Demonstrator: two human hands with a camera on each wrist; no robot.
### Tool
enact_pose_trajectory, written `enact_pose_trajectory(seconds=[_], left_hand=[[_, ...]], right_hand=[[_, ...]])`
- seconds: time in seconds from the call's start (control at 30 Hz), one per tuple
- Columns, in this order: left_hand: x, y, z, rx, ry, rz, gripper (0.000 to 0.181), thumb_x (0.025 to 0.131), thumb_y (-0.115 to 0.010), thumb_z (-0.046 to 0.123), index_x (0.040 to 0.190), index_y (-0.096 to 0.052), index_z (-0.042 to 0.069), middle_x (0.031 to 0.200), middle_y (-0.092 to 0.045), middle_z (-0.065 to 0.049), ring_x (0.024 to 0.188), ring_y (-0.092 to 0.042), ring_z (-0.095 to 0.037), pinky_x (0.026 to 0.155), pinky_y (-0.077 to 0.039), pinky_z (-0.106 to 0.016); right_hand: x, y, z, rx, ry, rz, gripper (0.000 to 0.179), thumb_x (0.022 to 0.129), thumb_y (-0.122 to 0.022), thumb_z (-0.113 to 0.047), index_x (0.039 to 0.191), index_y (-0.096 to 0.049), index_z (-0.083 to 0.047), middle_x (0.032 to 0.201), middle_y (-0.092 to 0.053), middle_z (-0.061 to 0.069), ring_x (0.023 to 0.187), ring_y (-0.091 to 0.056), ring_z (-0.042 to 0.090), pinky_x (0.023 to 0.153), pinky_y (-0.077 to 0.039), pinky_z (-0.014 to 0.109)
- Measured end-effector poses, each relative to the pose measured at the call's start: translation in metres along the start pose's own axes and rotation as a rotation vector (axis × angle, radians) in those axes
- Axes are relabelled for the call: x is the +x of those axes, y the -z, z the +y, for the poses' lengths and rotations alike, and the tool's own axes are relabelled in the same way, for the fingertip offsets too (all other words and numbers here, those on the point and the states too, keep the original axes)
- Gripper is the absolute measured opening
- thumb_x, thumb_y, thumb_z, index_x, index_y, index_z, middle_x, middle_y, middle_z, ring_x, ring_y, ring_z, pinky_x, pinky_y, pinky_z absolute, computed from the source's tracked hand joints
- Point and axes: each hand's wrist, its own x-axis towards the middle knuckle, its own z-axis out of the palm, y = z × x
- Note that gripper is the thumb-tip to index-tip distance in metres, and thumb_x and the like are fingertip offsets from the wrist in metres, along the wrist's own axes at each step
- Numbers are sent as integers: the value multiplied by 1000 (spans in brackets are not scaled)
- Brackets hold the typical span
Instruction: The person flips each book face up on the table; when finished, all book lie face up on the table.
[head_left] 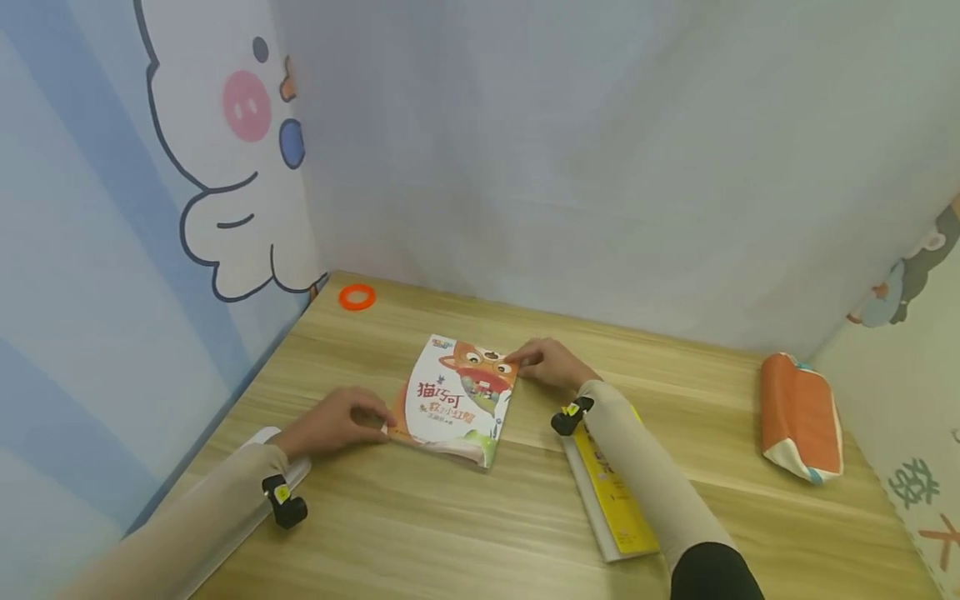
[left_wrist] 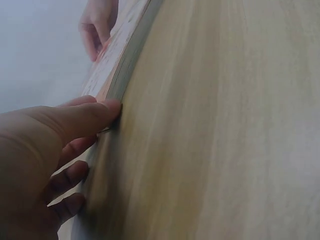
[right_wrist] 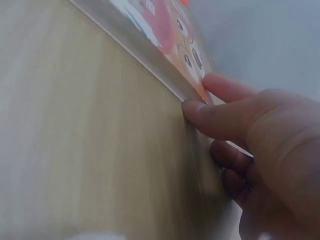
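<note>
A picture book point(head_left: 450, 400) with a white cover, an orange cartoon cat face and red Chinese characters lies on the wooden table in the head view. My left hand point(head_left: 337, 423) pinches its near left corner between thumb and fingers. In the left wrist view the thumb of that left hand point(left_wrist: 55, 145) lies at the book's edge point(left_wrist: 127, 62). At the far right corner, my right hand point(head_left: 551, 364) pinches the cover beside the cat's eye. The right wrist view has the right hand's index finger point(right_wrist: 227, 87) on top of the cover and the thumb against the edge.
A yellow-covered book point(head_left: 618, 508) lies partly under the right forearm. Beneath the left forearm is a white object point(head_left: 300, 473), mostly hidden. An orange ring point(head_left: 357, 297) sits in the far left corner, and an orange and white pouch point(head_left: 802, 417) at the right. Walls border the table point(head_left: 450, 533).
</note>
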Motion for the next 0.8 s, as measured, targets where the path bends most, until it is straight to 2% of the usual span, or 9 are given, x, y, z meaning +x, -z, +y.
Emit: enact_pose_trajectory(seconds=[0.17,0.27,0.4,0.5,0.63,0.8], left_hand=[[2,-4,4,9,14,6,18,85,-85,30,102,-80,33,105,-75,12,103,-66,-10,96,-50,-33],[4,0,5,22,37,-4,18,83,-85,32,100,-80,33,104,-75,12,102,-65,-10,95,-50,-34],[6,8,3,43,28,-27,16,83,-85,33,98,-80,30,102,-76,10,99,-65,-11,92,-50,-35],[8,11,-1,44,23,-43,16,83,-85,32,98,-80,29,103,-76,9,100,-66,-12,93,-50,-36],[12,14,-5,24,58,-29,17,83,-86,32,98,-80,29,105,-76,7,101,-66,-12,93,-49,-36],[16,21,-13,11,86,-9,18,84,-85,29,101,-80,26,106,-77,4,101,-65,-14,94,-49,-39]], right_hand=[[3,4,9,91,-56,-2,28,93,-74,-10,120,-78,-17,127,-73,7,113,-64,22,99,-51,37],[7,5,8,152,-96,1,28,93,-74,-11,120,-78,-17,129,-73,7,118,-64,23,101,-50,38],[15,1,6,211,-102,18,28,93,-74,-9,120,-77,-11,131,-72,11,123,-64,26,104,-50,38],[19,-3,2,233,-113,34,28,92,-74,-7,120,-77,-7,131,-72,14,126,-63,30,108,-49,43],[25,-3,1,236,-149,53,28,93,-73,-7,121,-76,-9,132,-71,13,131,-61,31,115,-45,48],[36,-2,0,241,-167,61,30,94,-72,-9,124,-75,-8,135,-70,13,133,-60,31,115,-45,47]])
